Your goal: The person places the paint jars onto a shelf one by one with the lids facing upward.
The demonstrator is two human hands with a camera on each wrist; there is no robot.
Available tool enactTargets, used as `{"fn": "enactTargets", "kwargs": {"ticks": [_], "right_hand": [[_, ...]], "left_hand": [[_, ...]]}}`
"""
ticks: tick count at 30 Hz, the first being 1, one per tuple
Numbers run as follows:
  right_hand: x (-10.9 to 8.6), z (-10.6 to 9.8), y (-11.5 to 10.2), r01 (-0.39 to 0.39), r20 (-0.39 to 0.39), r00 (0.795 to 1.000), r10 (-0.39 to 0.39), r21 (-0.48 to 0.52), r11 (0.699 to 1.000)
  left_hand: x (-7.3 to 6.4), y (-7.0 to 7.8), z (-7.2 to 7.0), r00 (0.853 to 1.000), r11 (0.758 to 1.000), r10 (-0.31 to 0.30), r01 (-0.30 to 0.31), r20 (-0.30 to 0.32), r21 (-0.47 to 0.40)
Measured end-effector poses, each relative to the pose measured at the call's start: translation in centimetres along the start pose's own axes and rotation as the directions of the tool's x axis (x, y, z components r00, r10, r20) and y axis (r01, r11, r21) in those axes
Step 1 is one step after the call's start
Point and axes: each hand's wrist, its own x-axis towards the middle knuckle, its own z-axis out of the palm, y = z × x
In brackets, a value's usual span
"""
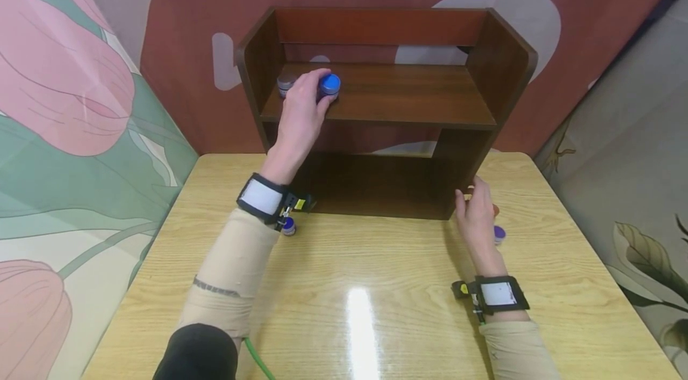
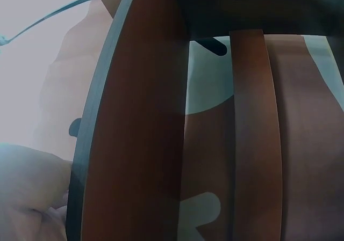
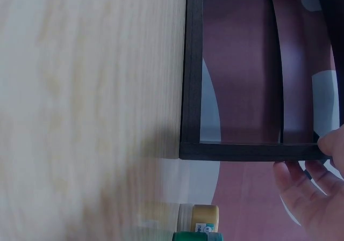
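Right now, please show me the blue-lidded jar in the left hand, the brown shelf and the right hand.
Blue-lidded jar (image 1: 330, 85): head view, on its lid.
Brown shelf (image 1: 400, 93): head view, bare upper board.
Right hand (image 1: 477, 218): head view, back of it.

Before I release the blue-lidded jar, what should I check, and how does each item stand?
1. Left hand holding the blue-lidded jar: ok.
2. Jar's base resting fully on the upper shelf: cannot tell.
3. Gap from the grey-topped jar: cannot tell, hand blocks it.
4. Right hand at the shelf unit's right side: ok.
5. Table free of jars: not ok, purple-lidded jar there.
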Motion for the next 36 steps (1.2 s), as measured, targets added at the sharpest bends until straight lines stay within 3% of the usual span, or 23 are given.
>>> {"fn": "enactTargets", "kwargs": {"ticks": [36], "right_hand": [[-0.07, -0.10, -0.04, 0.008, -0.003, 1.000, -0.008, -0.002, 1.000]], "left_hand": [[0.03, 0.46, -0.09, 0.998, 0.997, -0.064, 0.063, 0.021, 0.048]]}}
